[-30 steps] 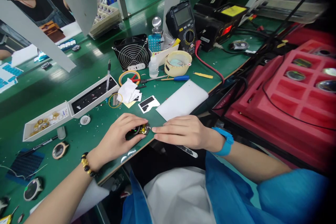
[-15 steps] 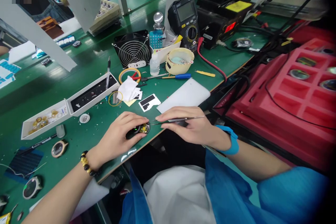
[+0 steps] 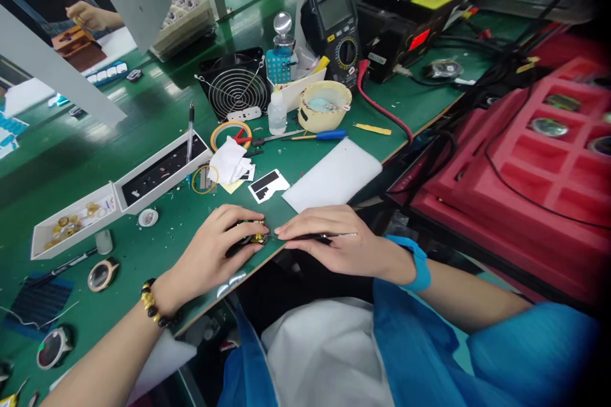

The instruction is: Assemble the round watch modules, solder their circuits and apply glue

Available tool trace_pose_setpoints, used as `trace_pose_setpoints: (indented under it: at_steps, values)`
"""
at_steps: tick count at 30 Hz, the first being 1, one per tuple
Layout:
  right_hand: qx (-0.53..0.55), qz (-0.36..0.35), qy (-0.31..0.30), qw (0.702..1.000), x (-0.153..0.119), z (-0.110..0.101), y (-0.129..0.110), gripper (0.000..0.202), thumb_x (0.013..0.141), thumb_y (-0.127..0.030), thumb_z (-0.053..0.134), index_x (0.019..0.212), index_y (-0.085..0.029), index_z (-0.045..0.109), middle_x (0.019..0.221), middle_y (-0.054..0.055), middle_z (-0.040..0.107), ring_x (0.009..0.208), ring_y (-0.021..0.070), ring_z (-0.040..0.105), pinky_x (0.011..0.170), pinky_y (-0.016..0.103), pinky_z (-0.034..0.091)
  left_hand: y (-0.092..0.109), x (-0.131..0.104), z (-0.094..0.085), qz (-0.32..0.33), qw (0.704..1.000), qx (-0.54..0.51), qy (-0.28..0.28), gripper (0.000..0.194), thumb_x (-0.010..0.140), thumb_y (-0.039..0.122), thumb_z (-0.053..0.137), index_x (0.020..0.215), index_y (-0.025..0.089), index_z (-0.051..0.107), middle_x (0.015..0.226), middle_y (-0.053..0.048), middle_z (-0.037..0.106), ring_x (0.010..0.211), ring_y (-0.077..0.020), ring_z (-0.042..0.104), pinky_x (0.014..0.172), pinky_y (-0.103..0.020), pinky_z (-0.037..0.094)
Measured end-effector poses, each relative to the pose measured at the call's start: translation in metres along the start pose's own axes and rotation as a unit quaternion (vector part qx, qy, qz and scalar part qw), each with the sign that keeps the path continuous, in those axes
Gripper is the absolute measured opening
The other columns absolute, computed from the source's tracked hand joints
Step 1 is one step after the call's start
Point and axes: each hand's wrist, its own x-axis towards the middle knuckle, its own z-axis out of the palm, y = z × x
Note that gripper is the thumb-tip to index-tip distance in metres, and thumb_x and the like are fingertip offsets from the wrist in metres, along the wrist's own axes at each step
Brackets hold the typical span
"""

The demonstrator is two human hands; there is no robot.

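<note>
Left hand [image 3: 224,241]: fingers curved around a watch module [image 3: 259,238] with exposed yellow parts, by the near edge of the tabletop [image 3: 162,248] | Right hand [image 3: 334,241]: fingers pinched on slim tweezers [image 3: 329,235] pointing at the module | Beyond right hand: white foam sheet [image 3: 333,175] | Beyond left: crumpled tissue [image 3: 229,160]
</note>
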Motion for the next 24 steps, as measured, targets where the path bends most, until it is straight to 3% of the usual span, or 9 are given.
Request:
trace_pose_setpoints:
  at_steps: [14,24]
  values:
    - [0.026,0.088,0.033,0.995,0.0048,-0.0073,0.0022,0.009,0.096,-0.017,0.07,0.103,-0.016,0.074,0.097,0.007,0.078,0.085,0.0182,0.073,0.077,0.031,0.061,-0.0007,-0.0006,-0.0004,0.001,1.0,-0.013,-0.007,0.028,0.098,0.022,0.065,0.125,0.026,0.062,0.131,-0.006,0.066,0.12,-0.0218,0.057,0.104,-0.042,0.047]
    - [0.033,0.04,0.002,0.999,0.0061,-0.0042,0.0006,0.01,0.096,-0.013,0.068,0.105,-0.014,0.073,0.099,0.007,0.079,0.087,0.0182,0.075,0.078,0.03,0.061,-0.0007,-0.0007,-0.0008,0.0,1.0,-0.015,-0.005,0.031,0.098,0.023,0.066,0.129,0.025,0.06,0.131,-0.006,0.067,0.122,-0.0223,0.058,0.107,-0.043,0.047]
